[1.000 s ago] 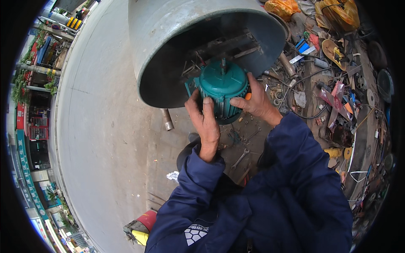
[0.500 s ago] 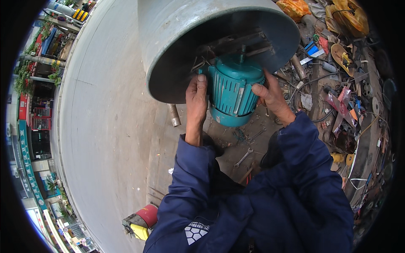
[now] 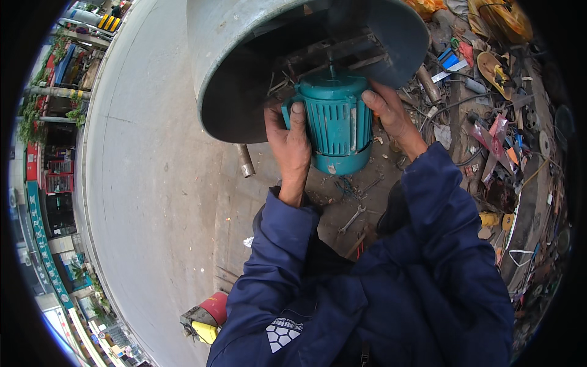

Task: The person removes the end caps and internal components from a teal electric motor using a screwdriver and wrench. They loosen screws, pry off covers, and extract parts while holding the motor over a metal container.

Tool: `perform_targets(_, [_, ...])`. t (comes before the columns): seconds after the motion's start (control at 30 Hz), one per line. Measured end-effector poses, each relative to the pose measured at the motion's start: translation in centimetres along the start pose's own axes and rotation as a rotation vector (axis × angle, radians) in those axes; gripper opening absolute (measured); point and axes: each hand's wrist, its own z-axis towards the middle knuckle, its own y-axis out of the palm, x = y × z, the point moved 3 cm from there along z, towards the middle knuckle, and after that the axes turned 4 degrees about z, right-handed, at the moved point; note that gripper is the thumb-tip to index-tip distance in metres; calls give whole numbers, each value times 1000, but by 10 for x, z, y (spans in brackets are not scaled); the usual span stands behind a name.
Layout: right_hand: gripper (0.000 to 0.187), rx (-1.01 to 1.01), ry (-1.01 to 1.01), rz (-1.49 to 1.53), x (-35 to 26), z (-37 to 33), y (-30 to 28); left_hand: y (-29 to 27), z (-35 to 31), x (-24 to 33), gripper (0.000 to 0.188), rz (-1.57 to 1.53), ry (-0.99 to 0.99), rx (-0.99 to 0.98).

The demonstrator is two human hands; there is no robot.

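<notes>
Left hand [image 3: 291,145] and right hand [image 3: 398,120] are grasping a finned teal electric motor [image 3: 333,125] near a hollow grey cylinder [image 3: 223,40]

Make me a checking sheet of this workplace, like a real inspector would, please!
Surface: dusty ground with small bits scattered about.
Job's things: teal motor, shaft upward, at the mouth of a big grey drum.
Clutter: wrench on the ground; mixed scrap and an orange bag at right.
Hands: left hand and right hand hold the motor's opposite sides.
Cables: black cable among the scrap.
Surroundings: shopfronts and plants at left.
</notes>
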Motion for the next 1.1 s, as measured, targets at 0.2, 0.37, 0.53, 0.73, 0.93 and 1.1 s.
perform_targets(0.2, [76, 54, -183, -283, -16, 14, -2, 12, -18, -1, 34, -93, -8, 168])
perform_targets(0.37, [67, 169, -82, -451, -20, 23, -8, 28, -20, -1, 37, -102, 16, 246])
perform_targets(0.53, [71, 247, 133, -543, -2, 28, -21, 45, -31, -4, 37, -39, 45, 261])
perform_targets(0.73, [80, 219, 239, -147, 12, 22, -15, 49, -38, -4, 33, 207, 207, 280])
perform_targets(0.93, [70, 245, 20, -146, 10, 31, -9, 42, -38, -7, 29, 257, 299, 325])
perform_targets(1.1, [55, 200, -42, -190, 8, 36, -18, 46, -49, -17, 31, 282, 298, 318])
